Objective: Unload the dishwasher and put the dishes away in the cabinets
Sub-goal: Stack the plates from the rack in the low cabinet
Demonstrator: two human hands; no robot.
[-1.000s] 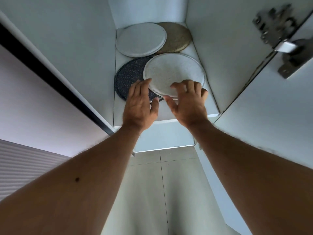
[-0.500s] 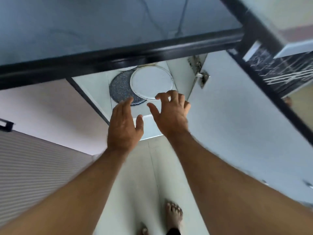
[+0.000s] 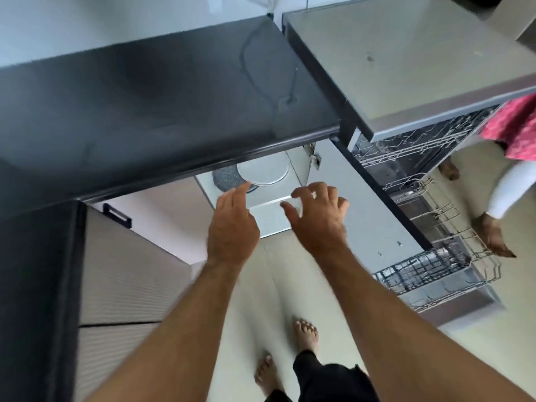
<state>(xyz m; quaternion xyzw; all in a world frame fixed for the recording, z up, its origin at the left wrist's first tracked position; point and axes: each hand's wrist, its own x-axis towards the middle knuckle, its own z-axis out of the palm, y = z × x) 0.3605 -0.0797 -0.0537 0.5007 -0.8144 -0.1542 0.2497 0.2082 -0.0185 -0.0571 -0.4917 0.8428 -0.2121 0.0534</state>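
From the head view, both hands are seen empty in front of the low cabinet (image 3: 278, 210). The left hand (image 3: 232, 224) is held with fingers straight, and the right hand (image 3: 317, 220) with fingers loosely spread and bent; nothing is gripped by either. A pale plate (image 3: 264, 172) lies on the cabinet shelf, overlapping a dark plate (image 3: 224, 179), seemingly laid so to fit the narrow shelf. The dishwasher (image 3: 420, 181) is open on the right with its racks (image 3: 429, 271) pulled out, presumably for further unloading.
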